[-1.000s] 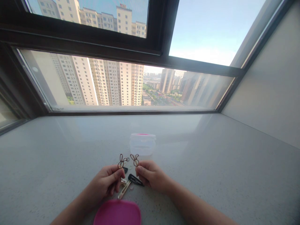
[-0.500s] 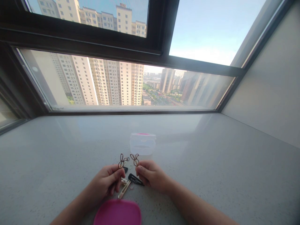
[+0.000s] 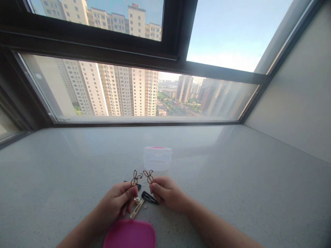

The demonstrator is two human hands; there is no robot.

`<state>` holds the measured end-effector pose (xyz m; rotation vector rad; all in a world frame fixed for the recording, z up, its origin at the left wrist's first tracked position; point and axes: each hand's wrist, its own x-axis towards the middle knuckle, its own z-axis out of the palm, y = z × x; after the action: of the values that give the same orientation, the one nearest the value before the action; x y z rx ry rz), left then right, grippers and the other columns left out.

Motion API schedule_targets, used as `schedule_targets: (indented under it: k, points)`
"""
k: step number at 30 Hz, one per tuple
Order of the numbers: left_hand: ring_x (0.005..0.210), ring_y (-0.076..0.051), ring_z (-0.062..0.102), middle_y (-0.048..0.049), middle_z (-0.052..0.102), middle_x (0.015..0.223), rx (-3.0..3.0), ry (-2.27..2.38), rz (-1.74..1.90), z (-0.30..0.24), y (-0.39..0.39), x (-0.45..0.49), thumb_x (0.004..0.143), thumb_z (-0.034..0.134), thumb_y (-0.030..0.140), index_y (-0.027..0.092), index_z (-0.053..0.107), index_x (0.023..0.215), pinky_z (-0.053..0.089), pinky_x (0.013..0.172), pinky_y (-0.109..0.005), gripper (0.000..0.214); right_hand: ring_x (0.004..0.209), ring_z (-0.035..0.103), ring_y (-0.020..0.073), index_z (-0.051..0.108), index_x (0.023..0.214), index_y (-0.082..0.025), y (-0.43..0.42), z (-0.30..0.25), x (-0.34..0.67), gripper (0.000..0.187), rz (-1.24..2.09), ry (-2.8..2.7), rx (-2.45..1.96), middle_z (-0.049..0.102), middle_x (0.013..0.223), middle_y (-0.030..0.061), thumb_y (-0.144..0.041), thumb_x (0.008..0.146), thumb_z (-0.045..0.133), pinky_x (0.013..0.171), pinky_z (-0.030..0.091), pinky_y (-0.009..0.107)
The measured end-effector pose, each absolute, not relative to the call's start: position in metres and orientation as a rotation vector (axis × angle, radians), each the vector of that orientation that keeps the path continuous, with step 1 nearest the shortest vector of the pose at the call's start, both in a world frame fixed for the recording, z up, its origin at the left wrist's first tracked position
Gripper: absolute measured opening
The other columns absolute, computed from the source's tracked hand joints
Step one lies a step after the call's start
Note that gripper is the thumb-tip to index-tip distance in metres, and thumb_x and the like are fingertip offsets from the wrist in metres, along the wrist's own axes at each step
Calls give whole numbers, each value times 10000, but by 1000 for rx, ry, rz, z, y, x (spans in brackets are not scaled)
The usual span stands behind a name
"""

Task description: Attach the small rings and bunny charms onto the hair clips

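Observation:
Between thumb and fingers, my left hand (image 3: 121, 198) pinches a brown rabbit-shaped hair clip (image 3: 134, 180), its long ears pointing up. A matching rabbit-shaped hair clip (image 3: 149, 177) is pinched in my right hand (image 3: 165, 192), just to the right and apart from the first. Below and between my hands, a black snap hair clip (image 3: 150, 198) and a pale gold hair clip (image 3: 137, 208) lie on the sill. Another black clip (image 3: 139, 187) is partly hidden behind my left fingers, beside a small shiny piece (image 3: 137, 199).
A clear plastic box (image 3: 157, 159) with a lid stands just beyond my hands. A pink lid or tray (image 3: 130, 236) lies close to me at the bottom. The speckled white sill (image 3: 232, 172) runs to the dark window frame (image 3: 144, 124), with a wall (image 3: 297, 103) at right.
The rabbit clip in my left hand has tilted slightly to the right. My right hand and its clip have barely moved.

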<state>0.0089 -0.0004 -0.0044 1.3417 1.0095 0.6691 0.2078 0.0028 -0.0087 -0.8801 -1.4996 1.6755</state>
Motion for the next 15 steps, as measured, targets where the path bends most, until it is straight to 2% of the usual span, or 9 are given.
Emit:
schedule_targets:
  k: [15]
  points:
    - [352, -65, 350, 35, 485, 419, 1377, 1040, 665, 2, -3, 12, 785, 469, 444, 150, 480, 637, 218, 366, -178, 329, 407, 287, 41, 440, 602, -139, 2, -10, 207, 374, 1579, -1595, -931, 357, 451, -54, -459, 786, 498, 375, 186, 182]
